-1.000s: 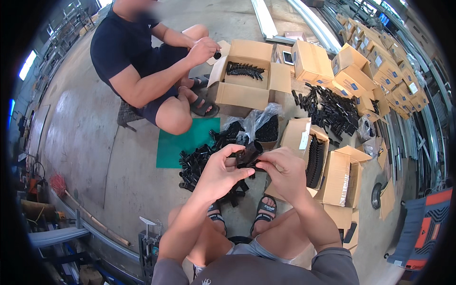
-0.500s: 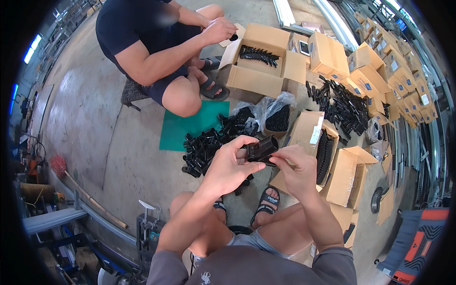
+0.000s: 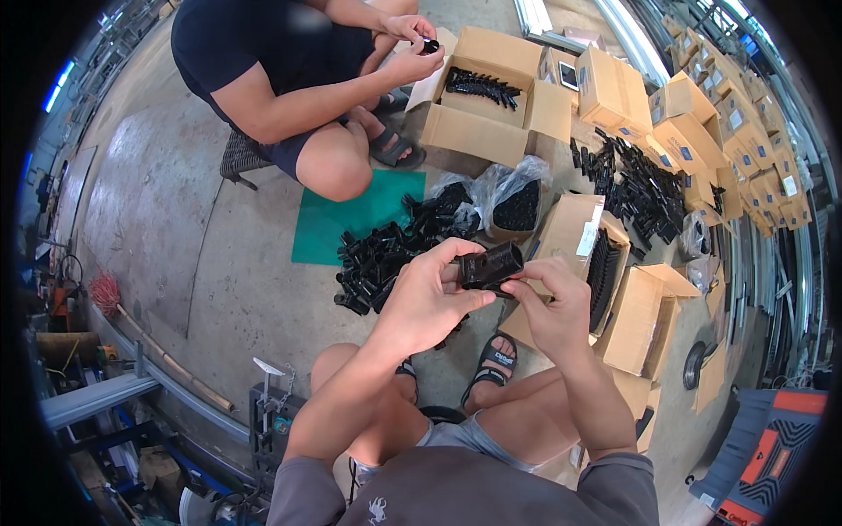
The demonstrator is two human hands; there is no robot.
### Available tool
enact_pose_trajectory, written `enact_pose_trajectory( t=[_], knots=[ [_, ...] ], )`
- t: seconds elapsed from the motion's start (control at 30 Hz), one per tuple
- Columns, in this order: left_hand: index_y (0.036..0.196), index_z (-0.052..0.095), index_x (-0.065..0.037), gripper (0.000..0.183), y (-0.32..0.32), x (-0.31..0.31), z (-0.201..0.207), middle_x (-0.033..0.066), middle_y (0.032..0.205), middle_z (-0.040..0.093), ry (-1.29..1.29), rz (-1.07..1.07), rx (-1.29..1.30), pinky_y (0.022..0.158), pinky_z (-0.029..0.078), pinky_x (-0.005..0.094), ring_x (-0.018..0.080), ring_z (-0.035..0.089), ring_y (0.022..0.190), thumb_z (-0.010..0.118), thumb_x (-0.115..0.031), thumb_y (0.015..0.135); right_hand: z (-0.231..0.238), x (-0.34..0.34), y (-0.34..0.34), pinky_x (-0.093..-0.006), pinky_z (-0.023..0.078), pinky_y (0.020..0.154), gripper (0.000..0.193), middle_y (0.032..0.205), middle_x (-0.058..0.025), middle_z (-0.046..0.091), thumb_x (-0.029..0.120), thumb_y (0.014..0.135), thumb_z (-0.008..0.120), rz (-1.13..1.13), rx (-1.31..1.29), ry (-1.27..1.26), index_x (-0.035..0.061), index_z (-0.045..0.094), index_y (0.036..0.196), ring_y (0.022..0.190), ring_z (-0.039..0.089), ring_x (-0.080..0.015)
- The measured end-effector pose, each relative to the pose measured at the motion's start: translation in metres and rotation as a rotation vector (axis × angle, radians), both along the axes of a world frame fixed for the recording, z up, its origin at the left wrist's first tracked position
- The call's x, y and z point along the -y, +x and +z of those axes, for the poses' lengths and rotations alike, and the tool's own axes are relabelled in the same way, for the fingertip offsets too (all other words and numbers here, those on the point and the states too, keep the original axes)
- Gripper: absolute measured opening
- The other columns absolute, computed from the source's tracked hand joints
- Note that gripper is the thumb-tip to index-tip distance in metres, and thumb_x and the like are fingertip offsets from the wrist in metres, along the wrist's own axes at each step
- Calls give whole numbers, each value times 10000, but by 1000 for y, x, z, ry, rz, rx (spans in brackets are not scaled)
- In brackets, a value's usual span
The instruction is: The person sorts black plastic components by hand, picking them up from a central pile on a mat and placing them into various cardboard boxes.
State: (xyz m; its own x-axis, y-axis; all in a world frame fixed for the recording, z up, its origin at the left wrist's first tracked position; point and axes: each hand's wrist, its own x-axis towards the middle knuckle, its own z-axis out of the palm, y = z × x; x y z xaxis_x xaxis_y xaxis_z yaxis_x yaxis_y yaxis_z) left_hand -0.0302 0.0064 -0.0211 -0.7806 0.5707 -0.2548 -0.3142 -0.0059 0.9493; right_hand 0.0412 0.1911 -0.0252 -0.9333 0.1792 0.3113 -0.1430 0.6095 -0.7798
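Note:
A black hollow fitting with a round open end (image 3: 493,266) is held up between my two hands. My left hand (image 3: 425,294) grips its left side, fingers behind and thumb in front. At the fitting's lower right, my right hand (image 3: 554,302) pinches with thumb and forefinger, on a small dark part at its underside that I cannot make out fully. Below and beyond my left hand lies a heap of black fittings (image 3: 373,259), partly over a green mat (image 3: 317,230). Close to my right hand stands an open carton (image 3: 561,235) with black pieces lined up inside.
Across from me a seated co-worker (image 3: 272,96) handles a small black part. An open carton (image 3: 474,156) holds a row of black parts. Another heap of black pieces (image 3: 645,188) lies at the right, near stacked boxes (image 3: 745,131). A long-handled broom (image 3: 175,364) lies left.
The view has shifted slightly. The fitting is turned a little between my hands, its round end now pointing more to the right. The co-worker's two hands have come together on the small part.

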Motion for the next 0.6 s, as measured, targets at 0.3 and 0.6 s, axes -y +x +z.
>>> enact_pose_trajectory(
  t=[0.3, 0.6],
  knots=[
    [1188, 584, 19, 388, 0, 1, 4, 87, 1047, 721, -38, -27, 8, 732, 535, 255, 104, 679, 920, 722, 91, 832, -3, -2, 0, -318, 490, 686, 154, 850, -89, 703, 3, 774, 804, 18, -51, 42, 7, 709, 895, 768, 636, -226],
    [1204, 569, 15, 402, -1, 1, 2, 87, 1016, 728, -28, -35, 19, 744, 531, 249, 94, 667, 915, 720, 94, 840, -2, 0, 0, -315, 505, 702, 169, 867, -95, 709, -5, 765, 806, 31, -52, 59, 6, 714, 907, 788, 656, -233]
  ],
)
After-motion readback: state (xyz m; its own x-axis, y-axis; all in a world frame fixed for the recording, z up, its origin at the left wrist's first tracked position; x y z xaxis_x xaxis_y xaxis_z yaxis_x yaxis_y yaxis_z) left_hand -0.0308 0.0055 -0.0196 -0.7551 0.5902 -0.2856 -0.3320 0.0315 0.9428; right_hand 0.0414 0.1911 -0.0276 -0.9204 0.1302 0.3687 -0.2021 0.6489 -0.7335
